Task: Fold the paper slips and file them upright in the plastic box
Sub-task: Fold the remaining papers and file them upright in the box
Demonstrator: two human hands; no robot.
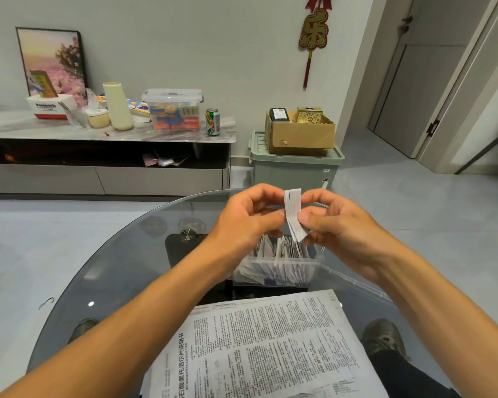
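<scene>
Both my hands, left and right, pinched a folded slip above the plastic box, already mostly filled; unfolded sheets waited at the tabletop's near edge.

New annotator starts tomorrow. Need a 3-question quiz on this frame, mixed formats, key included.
1. True or false: both hands pinch the folded slip in the air above the plastic box.
2. Multiple choice: the flat printed sheets lie A) inside the box, B) on the glass table between the box and the person, C) on the floor.
3. Fill in: the slips already in the box stand ____.

Key: 1 true: the left hand and right hand each grip it. 2 B. 3 upright.
</scene>
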